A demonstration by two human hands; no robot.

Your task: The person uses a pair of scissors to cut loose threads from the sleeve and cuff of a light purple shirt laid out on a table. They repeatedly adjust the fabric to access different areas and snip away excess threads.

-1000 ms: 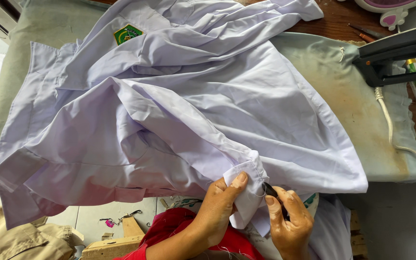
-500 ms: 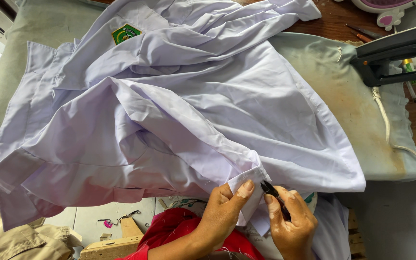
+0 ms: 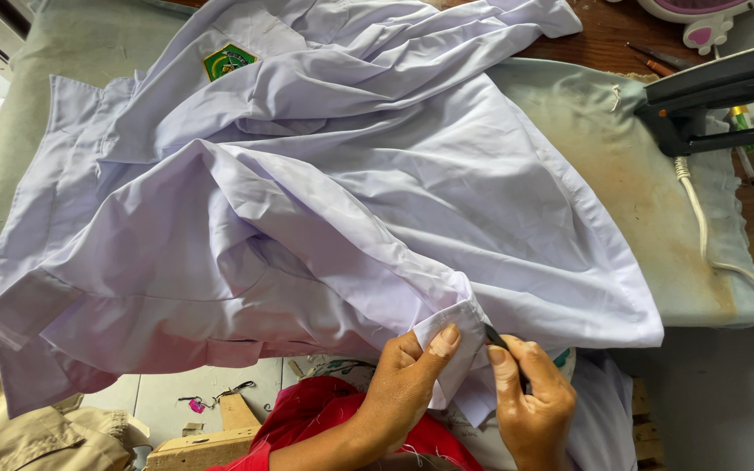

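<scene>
At the near edge of the padded ironing board (image 3: pixel 656 218), the left hand (image 3: pixel 407 384) pinches the white shirt (image 3: pixel 325 192) hem taut so the right hand (image 3: pixel 530 401), fingers closed around a small black tool (image 3: pixel 492 336), can work it.

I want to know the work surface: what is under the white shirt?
Under the white shirt lies a stained, pale green padded board cover, showing at the right and upper left. Its middle is covered by cloth, so anything there is hidden.
</scene>
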